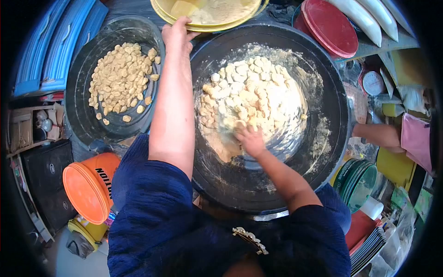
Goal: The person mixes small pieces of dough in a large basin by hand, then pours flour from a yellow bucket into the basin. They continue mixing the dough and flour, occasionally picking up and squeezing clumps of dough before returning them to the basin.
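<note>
Nearest the camera: dark blue sleeves [152, 203] filling the bottom of the view. Right hand [251, 140] is pressing down into the near edge of the dough pieces pile [251, 99], fingers curled and partly buried in flour; cannot tell if it is gripping any piece. The pile is sitting inside the big black basin [332, 138], slightly left of centre, its long axis running from near-left to far-right, with flour dusting the basin wall around it.

Left arm is stretching straight away from the body. Left hand [177, 32] is resting at the far rim of the basin, fingers loosely bent, touching the edge of the yellow bowl [161, 11], which is holding flour. Whether it is grasping the rim is unclear.

Left of the arm, a second black basin [83, 115] is holding a smaller heap of yellowish pieces [121, 78].

Near left, an orange bucket [90, 187] is lying on its side, mouth pointing left, black lettering reading roughly "NOTION", partly cut off.

Far right: red lids [330, 25]. Right edge: another person's arm [380, 136] with a pink sleeve.
</note>
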`<state>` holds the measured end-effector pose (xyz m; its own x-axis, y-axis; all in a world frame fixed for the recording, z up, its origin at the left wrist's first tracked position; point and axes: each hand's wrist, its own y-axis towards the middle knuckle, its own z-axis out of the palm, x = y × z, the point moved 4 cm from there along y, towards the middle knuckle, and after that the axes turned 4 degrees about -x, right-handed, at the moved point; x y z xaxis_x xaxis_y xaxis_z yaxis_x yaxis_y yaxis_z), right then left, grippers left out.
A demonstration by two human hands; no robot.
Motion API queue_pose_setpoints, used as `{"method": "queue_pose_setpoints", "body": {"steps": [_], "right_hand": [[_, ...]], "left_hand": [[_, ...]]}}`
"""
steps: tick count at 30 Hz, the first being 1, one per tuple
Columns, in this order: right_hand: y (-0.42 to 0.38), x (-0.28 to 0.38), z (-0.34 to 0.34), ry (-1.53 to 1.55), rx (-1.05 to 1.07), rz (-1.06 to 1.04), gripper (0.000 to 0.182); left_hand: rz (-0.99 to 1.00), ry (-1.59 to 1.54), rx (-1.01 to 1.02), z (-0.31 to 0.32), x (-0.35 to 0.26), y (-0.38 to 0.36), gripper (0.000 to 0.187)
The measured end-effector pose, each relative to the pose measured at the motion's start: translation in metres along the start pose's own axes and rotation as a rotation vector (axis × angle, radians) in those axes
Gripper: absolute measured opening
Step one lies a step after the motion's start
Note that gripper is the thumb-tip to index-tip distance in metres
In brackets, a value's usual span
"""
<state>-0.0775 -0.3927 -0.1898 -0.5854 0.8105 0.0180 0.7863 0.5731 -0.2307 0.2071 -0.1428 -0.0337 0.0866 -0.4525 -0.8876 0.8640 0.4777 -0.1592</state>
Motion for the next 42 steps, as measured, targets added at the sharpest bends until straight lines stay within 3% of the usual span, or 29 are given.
{"method": "queue_pose_setpoints", "body": {"steps": [2,3,4,5,6,7,9,11,13,14,16,17,19,21,23,25,26,27,28,29,30,31,32,33,34,35,37,40,42], "right_hand": [[-0.02,-0.048,0.009,0.123,0.062,0.077,0.036],[-0.027,-0.065,-0.017,0.214,-0.21,0.154,0.022],[-0.026,-0.083,-0.015,0.217,-0.221,0.297,0.022],[-0.026,-0.097,-0.02,0.199,-0.438,0.349,0.027],[-0.022,-0.109,-0.026,0.409,-0.282,0.543,0.04],[-0.012,-0.112,-0.023,0.411,-0.278,0.546,0.04],[0.0,-0.112,-0.016,0.689,-0.497,0.832,0.054],[0.014,-0.084,-0.008,0.58,-0.318,0.814,0.061],[0.005,-0.035,-0.013,0.291,-0.209,0.583,0.05],[-0.005,-0.018,-0.007,0.261,-0.169,0.425,0.041],[-0.041,-0.019,0.018,0.368,-0.067,0.355,0.038],[-0.059,-0.026,0.031,0.469,0.038,0.274,0.035],[-0.093,-0.059,0.043,0.683,0.003,0.32,0.035],[-0.119,-0.093,0.049,0.699,-0.33,0.664,0.028],[-0.131,-0.134,0.089,1.104,-0.545,1.133,0.032],[-0.119,-0.122,0.088,1.403,-0.517,1.449,0.045],[-0.104,-0.098,0.099,1.159,-0.704,1.446,0.055],[-0.077,-0.069,0.146,0.503,-0.4,1.626,0.06],[-0.055,-0.044,0.159,0.895,-0.266,1.595,0.064],[-0.034,-0.015,0.11,1.015,-0.493,1.584,0.057],[-0.014,0.016,0.111,0.873,-0.308,1.442,0.05],[-0.005,0.036,0.112,0.73,-0.128,1.29,0.043],[-0.01,0.041,0.114,0.733,-0.125,1.292,0.043],[-0.014,0.048,0.117,1.19,-0.127,1.28,0.035],[-0.019,0.059,0.111,1.649,-0.119,1.226,0.027],[-0.028,0.053,0.101,1.649,-0.116,1.226,0.027],[-0.047,0.036,0.045,1.917,0.139,0.938,0.023],[-0.082,0.009,-0.033,2.39,0.223,0.601,0.038],[-0.091,-0.016,-0.027,2.309,0.177,0.535,0.037]], "left_hand": [[-0.106,0.012,-0.023,-0.009,0.018,0.017,0.04],[-0.112,0.015,-0.027,-0.016,0.025,0.022,0.04],[-0.152,0.003,-0.058,-0.024,0.034,0.026,0.04],[-0.193,-0.008,-0.086,-0.031,0.041,0.031,0.041],[-0.271,-0.006,-0.048,-0.041,0.05,0.048,0.042],[-0.205,-0.004,-0.017,-0.04,0.045,0.046,0.046],[-0.211,0.021,0.025,-0.039,0.039,0.034,0.054],[-0.102,0.16,-0.132,-0.037,0.042,0.004,0.061],[0.467,0.605,-0.187,-0.018,0.038,-0.062,0.066],[0.674,0.652,-0.141,-0.013,0.054,-0.092,0.054],[0.784,0.989,0.278,0.005,0.09,-0.16,0.033],[0.574,1.19,0.509,-0.001,0.128,-0.183,0.038],[0.569,1.282,0.537,-0.032,0.167,-0.218,0.05],[0.19,1.7,0.524,-0.074,0.188,-0.244,0.062],[0.058,1.721,0.619,-0.077,0.187,-0.26,0.065],[-0.066,1.74,0.7,-0.092,0.193,-0.268,0.069],[-0.263,1.41,0.651,-0.11,0.209,-0.269,0.074],[-0.437,1.07,0.59,-0.123,0.224,-0.271,0.08],[-0.431,1.074,0.59,-0.134,0.237,-0.272,0.08],[-0.569,0.845,0.418,-0.152,0.25,-0.274,0.082],[-0.698,0.612,0.245,-0.165,0.255,-0.279,0.084],[-0.704,0.621,0.246,-0.16,0.241,-0.287,0.084],[-0.825,0.573,0.279,-0.151,0.232,-0.299,0.083],[-0.944,0.519,0.311,-0.143,0.224,-0.309,0.082],[-1.025,0.656,0.285,-0.151,0.226,-0.31,0.063],[-1.026,0.656,0.283,-0.157,0.224,-0.308,0.063],[-1.319,0.304,0.564,-0.151,0.206,-0.325,0.038],[-1.314,0.321,0.574,-0.114,0.159,-0.332,0.033],[-1.284,0.317,0.627,-0.074,0.102,-0.339,0.031]]}}
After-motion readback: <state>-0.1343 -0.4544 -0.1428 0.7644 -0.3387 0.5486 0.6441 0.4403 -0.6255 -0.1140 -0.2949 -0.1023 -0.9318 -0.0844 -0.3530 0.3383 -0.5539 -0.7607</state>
